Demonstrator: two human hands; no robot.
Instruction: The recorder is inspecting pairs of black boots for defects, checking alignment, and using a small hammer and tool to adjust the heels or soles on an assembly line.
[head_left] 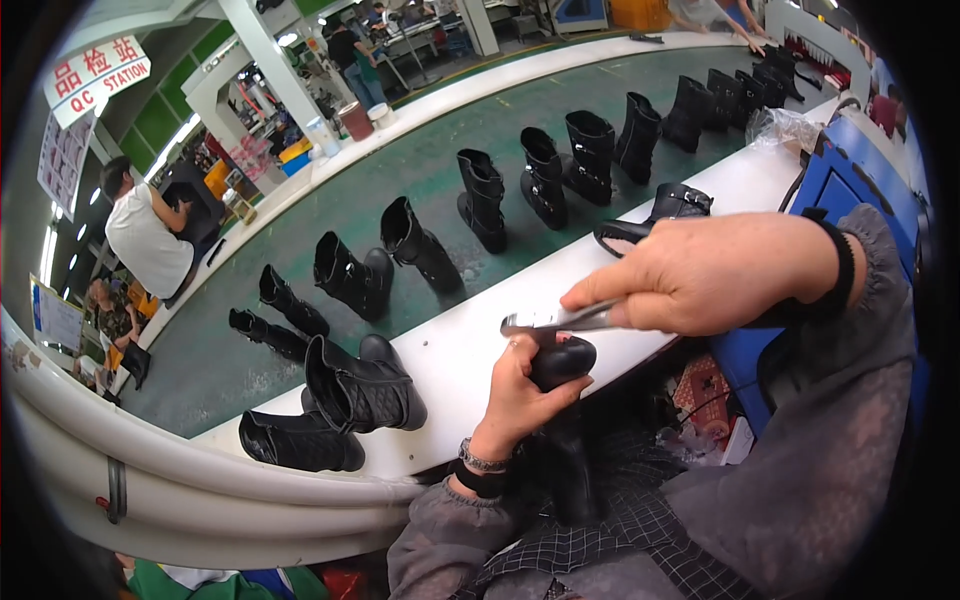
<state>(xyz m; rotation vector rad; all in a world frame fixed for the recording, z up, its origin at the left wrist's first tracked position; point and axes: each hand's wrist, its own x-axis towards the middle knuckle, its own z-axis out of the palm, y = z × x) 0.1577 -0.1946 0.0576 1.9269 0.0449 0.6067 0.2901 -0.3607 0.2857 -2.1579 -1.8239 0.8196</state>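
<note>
My left hand [520,395] is wrapped round a black boot [564,364], held with its rounded toe up and its shaft hanging down over my lap. In my right hand [715,275] is a slim grey tool [585,318] with a flat, pale head and a dark brown edge below. Its head lies against or just over the boot beside my left fingertips; contact is hard to make out. Whether it is a brush or a blade cannot be told. Just beyond my right hand, another black boot [682,203] lies on its side on the white ledge [465,345].
Two quilted black boots [365,385] rest on the ledge at left. Beyond it, several black boots [480,200] line a green conveyor belt [400,320]. A thick white curved rail [200,480] borders the near left, a blue machine [860,190] the right. People work across the belt.
</note>
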